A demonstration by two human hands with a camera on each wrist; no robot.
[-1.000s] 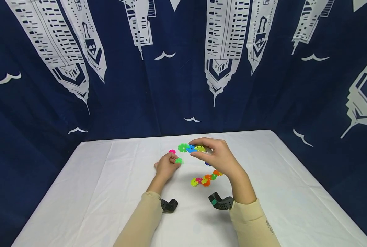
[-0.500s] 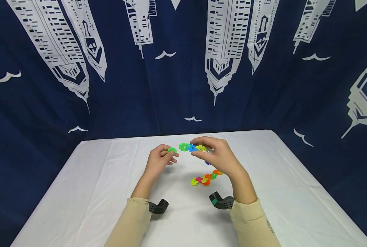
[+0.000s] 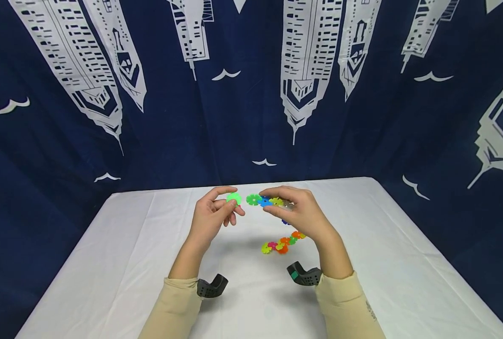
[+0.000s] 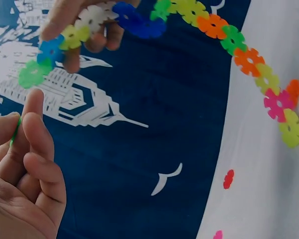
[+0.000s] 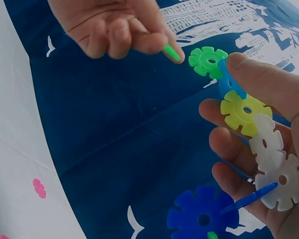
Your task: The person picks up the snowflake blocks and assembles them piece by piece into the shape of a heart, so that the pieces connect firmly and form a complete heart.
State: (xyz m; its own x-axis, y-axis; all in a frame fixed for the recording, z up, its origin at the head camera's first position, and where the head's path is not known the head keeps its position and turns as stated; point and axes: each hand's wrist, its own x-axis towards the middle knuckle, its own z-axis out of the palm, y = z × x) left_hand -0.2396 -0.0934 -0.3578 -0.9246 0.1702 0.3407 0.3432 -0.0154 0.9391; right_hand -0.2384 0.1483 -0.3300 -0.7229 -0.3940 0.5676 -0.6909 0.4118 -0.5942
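My left hand [image 3: 209, 216] pinches a loose green notched plastic disc [image 3: 234, 198] between thumb and fingers, raised above the table. In the left wrist view that disc [image 4: 16, 130] shows edge-on. My right hand [image 3: 297, 209] holds a chain of interlocking discs, gripping it at the light blue disc [image 5: 229, 79] with the thumb on top. A green disc [image 5: 208, 61] forms the chain's free end and points toward my left hand, a small gap from the loose one. Yellow [image 5: 246, 110], white [image 5: 283, 181] and dark blue discs [image 5: 201, 214] follow along the chain.
The chain's far part, with orange [image 4: 249, 60], pink [image 4: 277, 104] and yellow discs [image 4: 291, 130], trails down toward the white tablecloth [image 3: 141, 263]. A loose red disc [image 4: 229, 179] and a pink disc [image 5: 39, 188] lie on the cloth. A dark blue printed curtain [image 3: 217, 141] hangs behind.
My left hand has lifted the green disc from near the table, moving up and to the left, and turned it toward the chain's end. My right hand and the chain have barely moved.
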